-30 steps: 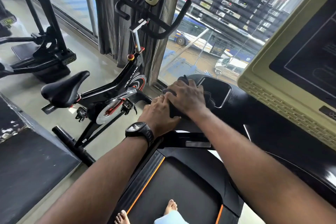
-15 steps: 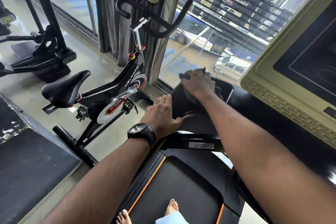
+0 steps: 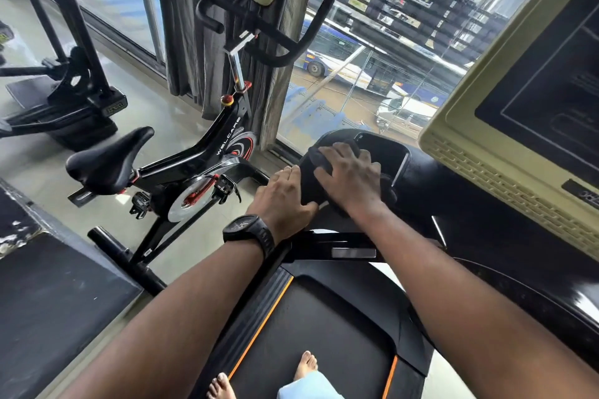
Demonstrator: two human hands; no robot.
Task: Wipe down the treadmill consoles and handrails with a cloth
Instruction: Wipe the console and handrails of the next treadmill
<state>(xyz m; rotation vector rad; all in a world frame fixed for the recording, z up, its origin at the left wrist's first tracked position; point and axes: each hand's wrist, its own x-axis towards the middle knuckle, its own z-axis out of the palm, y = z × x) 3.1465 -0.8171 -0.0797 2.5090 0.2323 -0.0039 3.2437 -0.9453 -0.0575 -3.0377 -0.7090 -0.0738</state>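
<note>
The right hand (image 3: 351,178) lay on the dark cloth (image 3: 316,157). Its fingers were spread wide and pressed it flat on the left end of the treadmill console (image 3: 382,146), probably so that more cloth touched the surface. The left hand (image 3: 282,197) rested just beside it, fingers straight and together on the console edge, holding nothing. I judge it steadied the body for wiping.

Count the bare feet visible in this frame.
2. The left foot sits at the bottom edge on the side rail; the right foot stands on the belt, its heel hidden by a light trouser leg.
</note>
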